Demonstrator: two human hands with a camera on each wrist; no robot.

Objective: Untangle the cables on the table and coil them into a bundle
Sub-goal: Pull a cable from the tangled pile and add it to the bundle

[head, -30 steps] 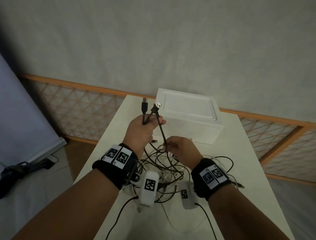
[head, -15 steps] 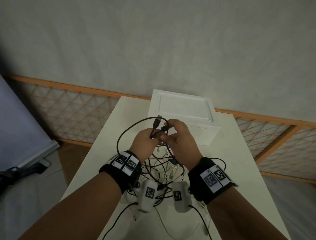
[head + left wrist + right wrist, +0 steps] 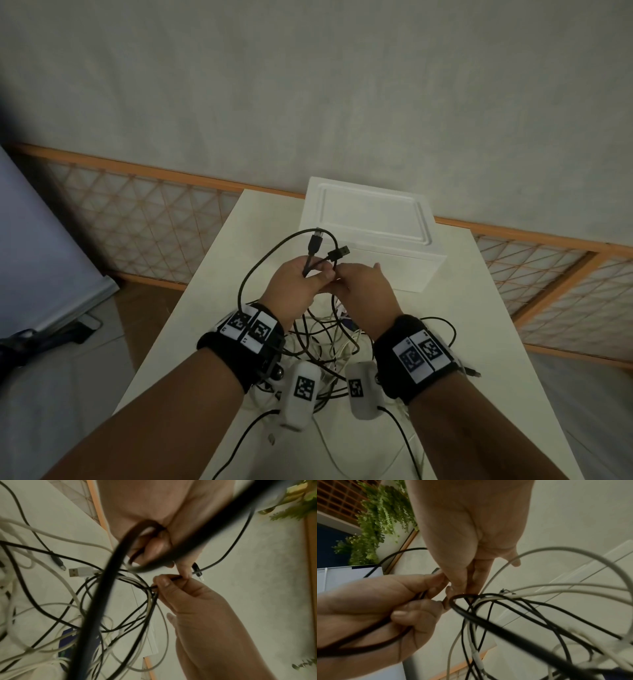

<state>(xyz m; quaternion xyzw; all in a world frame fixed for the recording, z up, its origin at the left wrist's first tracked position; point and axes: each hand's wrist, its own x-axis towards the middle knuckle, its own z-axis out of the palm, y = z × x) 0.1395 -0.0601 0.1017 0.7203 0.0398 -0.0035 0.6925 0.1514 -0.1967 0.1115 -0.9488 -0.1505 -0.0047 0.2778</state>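
A black cable arcs in a loop to the left of my hands, above the table. Its two plug ends stick up from my left hand, which grips the strands in its curled fingers. My right hand meets the left one fingertip to fingertip. In the left wrist view the right hand pinches a thin black strand between thumb and forefinger. In the right wrist view the left hand is curled round the doubled black cable. A tangle of black and white cables hangs and lies below both hands.
A closed white box stands on the table just beyond my hands. A white USB plug lies loose in the tangle. An orange lattice rail runs behind the table, whose edges drop off on the left and right.
My right hand rose from the tangle to my left hand, bringing the black strand with it. A black loop now stands out to the left. The plug ends have tipped to the right.
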